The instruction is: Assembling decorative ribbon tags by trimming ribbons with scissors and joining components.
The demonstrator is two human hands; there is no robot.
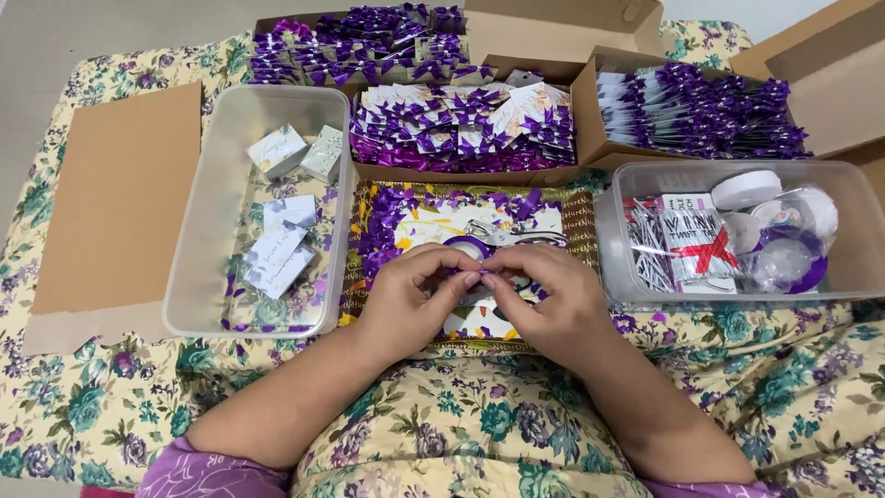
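My left hand [410, 300] and my right hand [544, 300] meet fingertip to fingertip over a tray [576, 226] strewn with purple ribbon scraps. Both pinch a small piece of purple ribbon [477, 270] between thumbs and forefingers. Just beyond the fingertips lies a roll of purple ribbon [466, 246], and a pair of scissors [512, 234] rests beside it on the tray. The ribbon piece is mostly hidden by my fingers.
A clear plastic bin [198, 231] at left holds small white boxes [295, 152] and cards. Another clear bin [857, 249] at right holds packets, clear lids and ribbon. Cardboard boxes [590, 120] of purple-bowed cards stand behind. A flat cardboard sheet [120, 198] lies far left on the floral cloth.
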